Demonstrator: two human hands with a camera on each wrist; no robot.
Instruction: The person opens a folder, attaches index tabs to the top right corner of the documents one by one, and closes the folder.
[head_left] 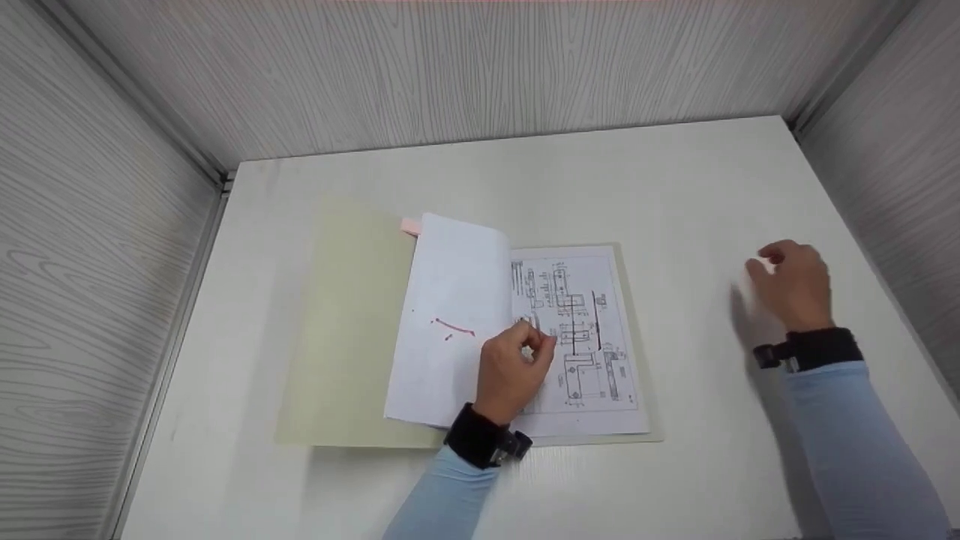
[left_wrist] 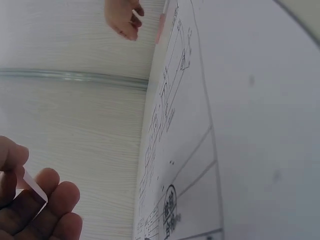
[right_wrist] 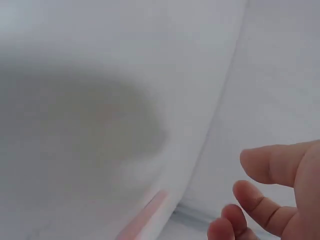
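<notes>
A pale yellow folder (head_left: 341,330) lies open on the table. Its white sheet (head_left: 457,277), bearing small red marks, is turned over to the left, and a printed technical drawing (head_left: 600,390) lies to the right. My left hand (head_left: 514,367) is over the drawing near the turned sheet's fold. Between its thumb and fingers it pinches a small pale pink slip of paper (left_wrist: 33,186). My right hand (head_left: 795,285) is over the table, right of the folder, fingers loosely curled and holding nothing; its thumb and fingertips stand apart in the right wrist view.
A pink tab (head_left: 410,226) sticks out at the turned sheet's upper left. The white table (head_left: 675,187) has wood-grain panels (head_left: 450,75) behind it and at both sides.
</notes>
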